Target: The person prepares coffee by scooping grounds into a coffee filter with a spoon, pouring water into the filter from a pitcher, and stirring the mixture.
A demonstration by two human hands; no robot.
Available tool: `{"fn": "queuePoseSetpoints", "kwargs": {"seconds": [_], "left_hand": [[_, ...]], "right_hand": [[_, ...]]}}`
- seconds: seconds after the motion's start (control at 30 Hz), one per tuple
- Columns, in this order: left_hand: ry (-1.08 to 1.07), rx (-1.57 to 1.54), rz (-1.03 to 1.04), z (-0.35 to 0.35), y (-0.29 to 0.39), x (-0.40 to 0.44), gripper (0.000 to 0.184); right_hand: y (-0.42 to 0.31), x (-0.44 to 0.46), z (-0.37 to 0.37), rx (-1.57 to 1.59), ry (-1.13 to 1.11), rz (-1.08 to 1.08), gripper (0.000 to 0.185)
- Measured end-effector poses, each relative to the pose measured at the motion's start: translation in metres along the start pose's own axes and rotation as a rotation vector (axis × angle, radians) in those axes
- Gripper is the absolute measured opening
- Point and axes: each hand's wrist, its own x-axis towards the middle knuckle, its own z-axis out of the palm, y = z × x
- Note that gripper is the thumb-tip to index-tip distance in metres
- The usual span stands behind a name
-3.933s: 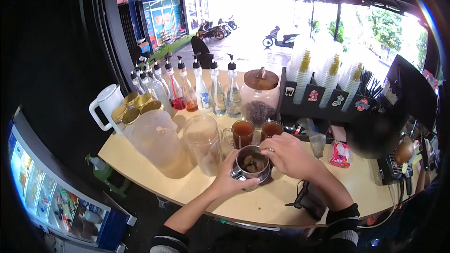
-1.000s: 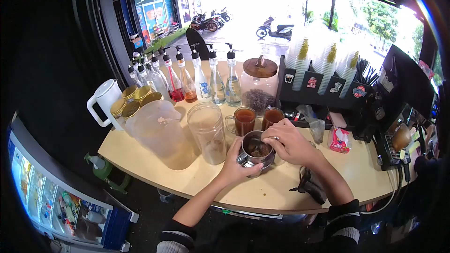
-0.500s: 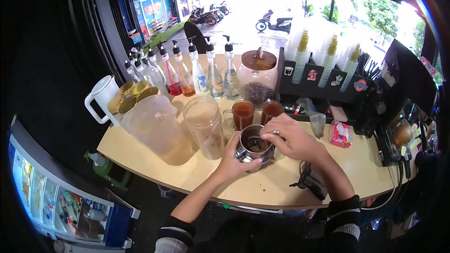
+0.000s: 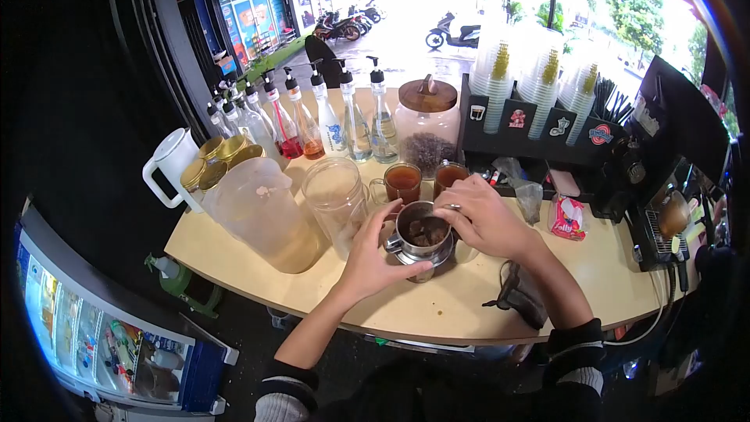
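Note:
A metal drip coffee filter (image 4: 422,248) with a side handle stands on a small glass on the counter, dark wet grounds (image 4: 428,231) inside. My left hand (image 4: 370,254) curves around its left side, thumb and fingers spread apart, the thumb by the flanged base. Over the right rim, my right hand (image 4: 486,219) pinches what looks like a spoon (image 4: 451,206); only a bit of metal shows, and its lower end is hidden. Just behind the filter are two glass mugs of brown drink, the left mug (image 4: 403,184) and the right mug (image 4: 448,177).
Left of my hands stand a clear canister (image 4: 332,187) and a frosted pitcher (image 4: 262,215). Pump bottles (image 4: 332,121) and a wooden-lidded jar (image 4: 426,121) line the back. A cup holder (image 4: 539,129), a pink tissue pack (image 4: 567,219) and a dark pouch (image 4: 517,297) are rightward.
My left hand's fingers have loosened and spread from the filter's side. My right hand has shifted slightly up at the rim. More of the dark grounds shows.

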Motion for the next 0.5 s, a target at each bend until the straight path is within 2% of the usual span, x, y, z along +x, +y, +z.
{"fn": "queuePoseSetpoints", "kwargs": {"seconds": [0.1,0.13,0.2,0.23,0.3,0.37,0.43,0.5], "left_hand": [[-0.035,0.129,-0.005,0.004,0.016,0.008,0.101],[-0.031,0.130,-0.004,0.002,0.019,0.012,0.101],[-0.127,0.070,-0.073,-0.004,0.024,0.021,0.102],[-0.126,0.072,-0.071,-0.008,0.021,0.026,0.102],[-0.269,-0.063,-0.032,-0.016,0.014,0.032,0.102],[-0.259,-0.009,-0.003,-0.020,0.017,0.031,0.102],[-0.253,0.041,0.025,-0.016,0.024,0.026,0.101],[0.015,0.224,-0.039,-0.006,0.034,0.009,0.101]], "right_hand": [[0.003,0.003,0.011,0.115,-0.008,0.009,0.014],[-0.001,0.005,0.006,0.149,-0.073,0.053,0.015],[0.002,0.009,0.003,0.087,-0.060,0.024,0.016],[0.004,0.010,0.002,0.026,-0.045,0.000,0.017],[0.011,0.008,0.005,0.056,-0.030,-0.027,0.017],[0.013,0.011,0.001,0.075,-0.016,-0.064,0.018],[0.007,0.011,-0.007,0.085,-0.070,0.013,0.017],[0.007,0.008,-0.005,0.035,-0.072,0.054,0.015]]}}
